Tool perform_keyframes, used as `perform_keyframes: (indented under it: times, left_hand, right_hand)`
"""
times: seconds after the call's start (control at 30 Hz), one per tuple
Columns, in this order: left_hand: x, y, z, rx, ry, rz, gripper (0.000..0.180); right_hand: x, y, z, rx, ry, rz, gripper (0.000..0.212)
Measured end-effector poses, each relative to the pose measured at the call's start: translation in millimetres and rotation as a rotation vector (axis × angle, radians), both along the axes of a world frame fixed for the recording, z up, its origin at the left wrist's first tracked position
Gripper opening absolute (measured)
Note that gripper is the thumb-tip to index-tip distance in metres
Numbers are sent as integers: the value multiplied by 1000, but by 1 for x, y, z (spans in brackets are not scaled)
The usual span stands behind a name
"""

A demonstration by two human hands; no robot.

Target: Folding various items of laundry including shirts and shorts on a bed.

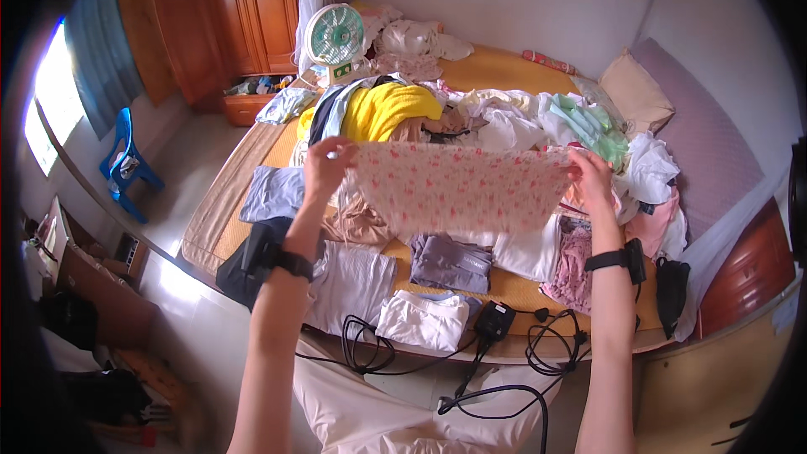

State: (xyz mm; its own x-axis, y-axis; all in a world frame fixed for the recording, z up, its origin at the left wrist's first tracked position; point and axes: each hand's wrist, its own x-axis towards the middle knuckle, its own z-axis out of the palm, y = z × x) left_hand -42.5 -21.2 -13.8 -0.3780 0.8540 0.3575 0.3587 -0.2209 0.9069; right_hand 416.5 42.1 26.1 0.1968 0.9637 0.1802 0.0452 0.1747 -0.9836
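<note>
Pink floral cotton garment (458, 187) stretched flat mid-frame, top corners pinched by left hand (326, 164) and right hand (591, 175) above folded clothes (451, 262).

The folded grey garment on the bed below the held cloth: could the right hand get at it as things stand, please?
Probably not yet: the right hand and left hand both grip the pink floral cloth, stretched above the folded grey garment. Nothing else covers the garment.

Both bare forearms rise from the lower edge, each with a black band at the wrist, the left hand (326, 164) and right hand (591, 175) raised well apart at equal height, fingers pinched closed, palms turned inward.
</note>
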Motion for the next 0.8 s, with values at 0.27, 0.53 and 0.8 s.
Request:
perform_keyframes:
  times: [0.27, 0.53, 0.8]
  left_hand:
    - [-7, -54, -60, -189, 234, -151, 13]
    - [6, -125, -203, -715, 288, -272, 17]
    - [-14, -100, -200, -588, 233, 135, 14]
  right_hand:
    - [23, -87, -72, -90, -210, -79, 16]
    - [27, -152, -217, -652, -672, 117, 27]
    - [-78, -125, -164, 51, -1110, 69, 42]
